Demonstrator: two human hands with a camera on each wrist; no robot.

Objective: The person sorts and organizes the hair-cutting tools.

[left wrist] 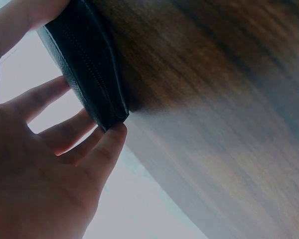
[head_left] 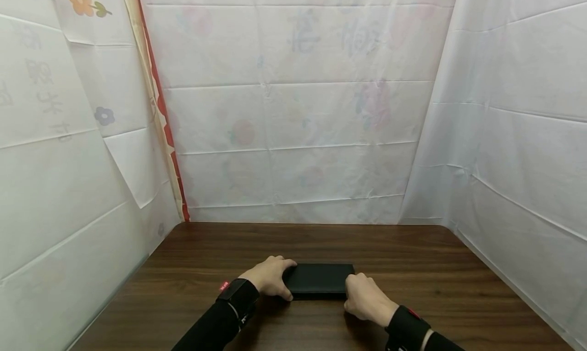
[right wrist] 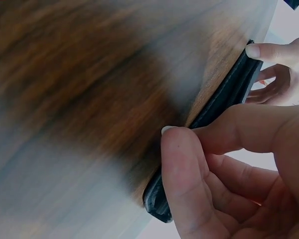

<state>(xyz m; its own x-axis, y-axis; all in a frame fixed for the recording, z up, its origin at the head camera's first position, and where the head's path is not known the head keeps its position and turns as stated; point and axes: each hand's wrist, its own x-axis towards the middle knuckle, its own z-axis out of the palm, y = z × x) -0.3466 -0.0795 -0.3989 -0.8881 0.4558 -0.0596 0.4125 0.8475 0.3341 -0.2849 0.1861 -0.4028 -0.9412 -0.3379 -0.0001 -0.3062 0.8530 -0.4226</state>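
Observation:
A flat black case [head_left: 318, 280] with a leather-like surface lies on the wooden table. Along its side, a stitched or zip-like line shows in the left wrist view on the case [left wrist: 92, 64]. My left hand [head_left: 271, 277] grips the left end, thumb at the near edge and fingers round the far side. At the opposite end my right hand [head_left: 368, 299] has its fingers curled, with thumb and forefinger pinching at the case's edge. In the right wrist view, the right hand [right wrist: 229, 169] covers part of the case [right wrist: 224, 97], so what exactly lies between the fingertips is hidden.
The brown wood-grain table [head_left: 220, 244] extends around the case. White sheeting with faint prints hangs at the back [head_left: 293, 111], left [head_left: 59, 198] and right [head_left: 518, 137]. A red-edged strip [head_left: 167, 132] runs down the back left corner.

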